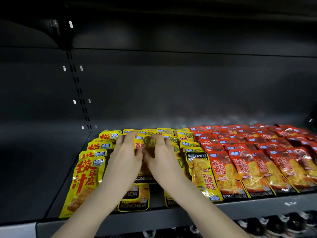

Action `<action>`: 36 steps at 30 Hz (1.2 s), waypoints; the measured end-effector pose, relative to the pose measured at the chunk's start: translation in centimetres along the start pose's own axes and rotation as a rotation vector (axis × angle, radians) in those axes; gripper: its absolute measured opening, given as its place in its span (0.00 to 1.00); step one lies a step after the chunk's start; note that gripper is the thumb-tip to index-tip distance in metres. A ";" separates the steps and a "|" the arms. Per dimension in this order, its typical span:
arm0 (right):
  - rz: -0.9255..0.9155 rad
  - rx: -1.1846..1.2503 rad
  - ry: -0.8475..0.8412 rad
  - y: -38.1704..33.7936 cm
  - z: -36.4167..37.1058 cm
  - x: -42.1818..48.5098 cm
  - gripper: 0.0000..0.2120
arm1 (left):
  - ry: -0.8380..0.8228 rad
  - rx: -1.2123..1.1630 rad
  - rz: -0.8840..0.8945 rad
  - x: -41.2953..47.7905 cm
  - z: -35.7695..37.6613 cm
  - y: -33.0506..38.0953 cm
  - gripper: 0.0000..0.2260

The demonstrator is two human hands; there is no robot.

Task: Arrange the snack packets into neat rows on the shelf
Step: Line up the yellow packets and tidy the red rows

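A dark shelf (pixel 56 194) carries rows of snack packets. A row of yellow tofu packets (pixel 85 177) runs along the left. Yellow Konchew packets (pixel 200 170) fill the middle, and red Konchew packets (pixel 253 169) fill the right. My left hand (pixel 127 155) and my right hand (pixel 163 157) lie side by side over the middle yellow rows. Together they grip one yellow packet (pixel 145 142) by its two sides, thumbs under it and fingers curled over its top edge. The packets beneath my hands are mostly hidden.
The shelf's back wall (pixel 171 91) is dark, with a slotted upright (pixel 80 93) at the left. Bare shelf lies left of the tofu row and behind the packets. Below the shelf's front lip (pixel 240 208), dark bottle tops (pixel 274 224) show on a lower level.
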State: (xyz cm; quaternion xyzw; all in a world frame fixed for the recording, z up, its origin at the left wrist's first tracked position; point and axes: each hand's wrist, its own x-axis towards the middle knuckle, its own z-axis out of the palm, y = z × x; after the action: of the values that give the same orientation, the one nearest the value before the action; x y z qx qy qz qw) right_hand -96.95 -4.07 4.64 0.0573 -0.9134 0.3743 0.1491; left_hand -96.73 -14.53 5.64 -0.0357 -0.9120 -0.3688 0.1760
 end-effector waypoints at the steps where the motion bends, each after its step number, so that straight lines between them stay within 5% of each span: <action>1: 0.003 0.026 0.012 0.1 -0.5 0.0 0.21 | 0.013 -0.036 0.003 0.1 0.0 0.2 0.20; 14: 0.169 0.018 -0.154 4.9 -6.8 -0.3 0.20 | -0.271 -0.189 0.008 -1.3 2.2 2.1 0.22; 23: 0.052 -0.228 -0.109 5.2 -6.2 -1.0 0.18 | -0.309 -0.045 0.039 -2.2 3.4 1.9 0.20; 28: 0.091 -0.148 -0.141 5.5 -6.1 -1.1 0.18 | -0.291 0.001 0.073 -1.8 3.1 1.6 0.15; 32: 0.078 -0.167 -0.154 5.7 -5.9 -0.9 0.08 | -0.300 0.013 0.038 -1.2 3.4 1.4 0.16; 36: 0.044 -0.139 -0.151 5.6 -5.7 -1.0 0.15 | -0.298 0.007 0.014 -0.7 3.7 1.5 0.18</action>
State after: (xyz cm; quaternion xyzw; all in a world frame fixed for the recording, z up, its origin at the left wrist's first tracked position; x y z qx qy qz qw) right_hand -95.94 3.97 4.45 0.0547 -0.9469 0.3078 0.0751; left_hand -96.85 -10.85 3.90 -0.0956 -0.9290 -0.3550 0.0415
